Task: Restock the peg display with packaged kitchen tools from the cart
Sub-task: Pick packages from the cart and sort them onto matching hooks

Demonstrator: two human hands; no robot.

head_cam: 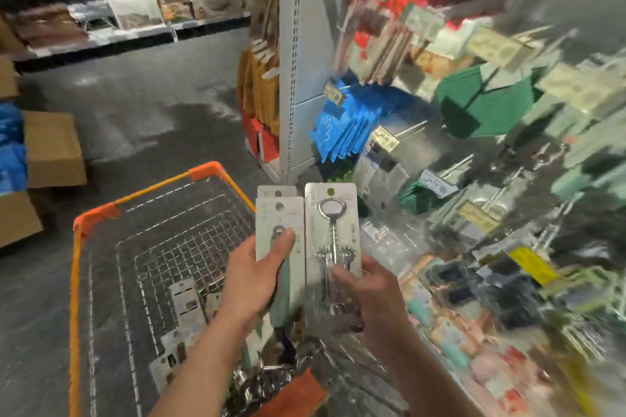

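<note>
Head view, at the peg display (pixel 457 132). We see both hands raised between the cart (pixel 162 247) and the display, each holding carded kitchen tools. The left hand (pixel 257 281) grips a small stack of cards (pixel 279 223), thumb pressed across the front card and the other fingers hidden behind it; the tool on it has a pale green handle. The right hand (pixel 369 298) holds the corkscrew card (pixel 333 230) by its lower end, thumb laid on the front and the remaining fingers curled behind. Both cards stand upright, edge to edge, with their hang holes at the top.

We judge the step in hand to be the carry from cart to display: stock has been lifted out and not yet hung. The next move calls for finding the matching peg, lining a hang hole up with its tip and sliding the card back.

Beside the display, more carded tools (pixel 189 305) lie in the cart, so the job is far from done. The display itself is heavily blurred; crowded pegs, blue packets (pixel 345 125), green packets (pixel 481 105) and price tags (pixel 386 139) may hinder locating a free peg. Cardboard boxes (pixel 50 149) stand on the floor beyond the cart, well away from the display.
</note>
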